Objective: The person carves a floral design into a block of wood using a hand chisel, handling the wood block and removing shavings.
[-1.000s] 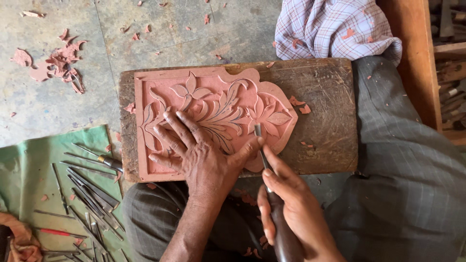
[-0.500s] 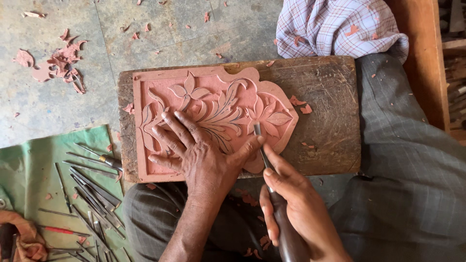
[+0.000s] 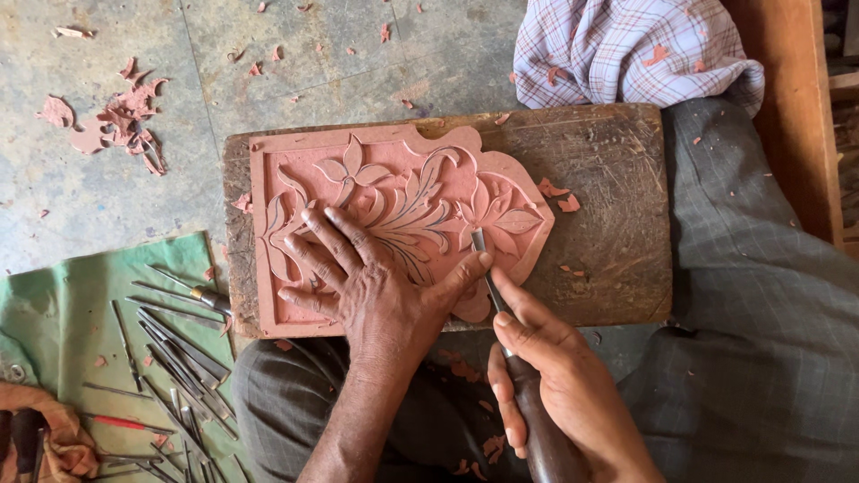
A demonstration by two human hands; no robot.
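Two hands at work over carved terracotta panel (image 3: pixel 394 215), flat on scarred wooden board (image 3: pixel 608 206) across lap. Left hand (image 3: pixel 376 286) spread open, palm down on floral relief, fingers splayed, gripping nothing, thumb touching blade. Right hand (image 3: pixel 555 394) closed around dark wooden handle of chisel (image 3: pixel 514 358), metal tip set against leaf motif near panel's pointed end. Clay chips (image 3: pixel 555 192) loose on board just beside panel. Thin metal tools (image 3: pixel 170 340) scattered on green cloth (image 3: pixel 54 313) at left. Checked cloth (image 3: pixel 626 45) beyond board.
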